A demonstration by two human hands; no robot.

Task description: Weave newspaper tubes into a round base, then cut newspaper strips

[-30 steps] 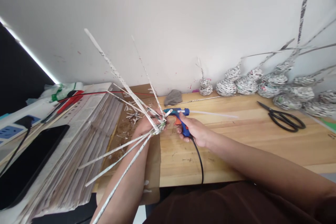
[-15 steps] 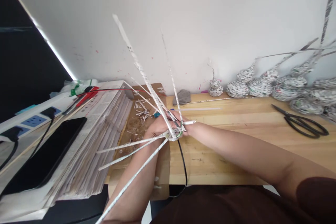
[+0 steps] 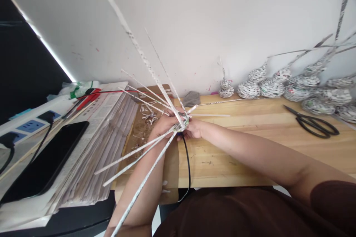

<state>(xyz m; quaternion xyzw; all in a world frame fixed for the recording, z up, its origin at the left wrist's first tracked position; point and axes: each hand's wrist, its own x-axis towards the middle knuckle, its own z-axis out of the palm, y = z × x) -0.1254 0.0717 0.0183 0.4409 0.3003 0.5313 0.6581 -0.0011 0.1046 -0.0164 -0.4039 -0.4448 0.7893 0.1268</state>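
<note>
The person's left hand is grasping the woven paper piece near its knotted middle, the fingers partly hidden behind it; the piece is sitting in the air above the near part of the wooden table, and its pale rolled strips are fanning out, some rising toward the wall, others slanting down across the left forearm. The right hand is curling its fingers around the blue glue gun, which is hiding almost wholly behind the piece; I am not making out where its nozzle is pointing, nor whether a finger is pressing the trigger. A black cord is hanging from it toward the table's near edge; a pale stick is reaching out to the right, beyond the right hand.

Under the left forearm a brown board is lying on the table, with paper scraps scattering over it; a grey lump is resting near the wall. Farther right, woven gourd-like shapes are lining the wall; black scissors are lying in front of them. At the left, a newspaper stack is carrying a dark phone, beside a white power strip.
</note>
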